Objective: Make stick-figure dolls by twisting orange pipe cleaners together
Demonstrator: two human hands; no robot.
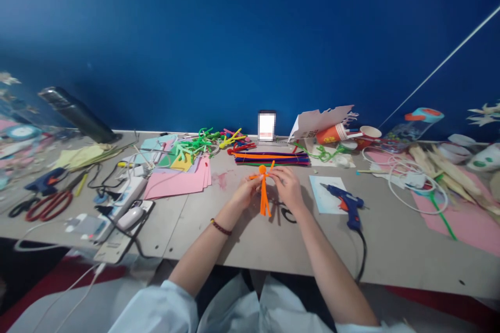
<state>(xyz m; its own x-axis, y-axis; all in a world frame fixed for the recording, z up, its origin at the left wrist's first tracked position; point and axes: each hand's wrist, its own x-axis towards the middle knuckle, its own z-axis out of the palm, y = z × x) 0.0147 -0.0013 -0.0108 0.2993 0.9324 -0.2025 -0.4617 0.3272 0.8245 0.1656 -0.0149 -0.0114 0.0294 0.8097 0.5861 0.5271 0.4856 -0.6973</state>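
One mouse (130, 217) lies toward the bench's (187, 234) front left corner, beside one power strip (127, 199). Two hands work mid-bench: the left hand (245, 191) and right hand (287, 183) both pinch one orange figure (264, 197), held just above the surface. It has one round head, an arm to each side and several straight strands hanging below. The right hand partly hides one pair of scissors (289, 220). One glue gun (349, 203) rests partly on one card (320, 203) to the right. Beyond lies one pipe-cleaner bundle (271, 158); one phone (266, 126) stands upright at the back edge.
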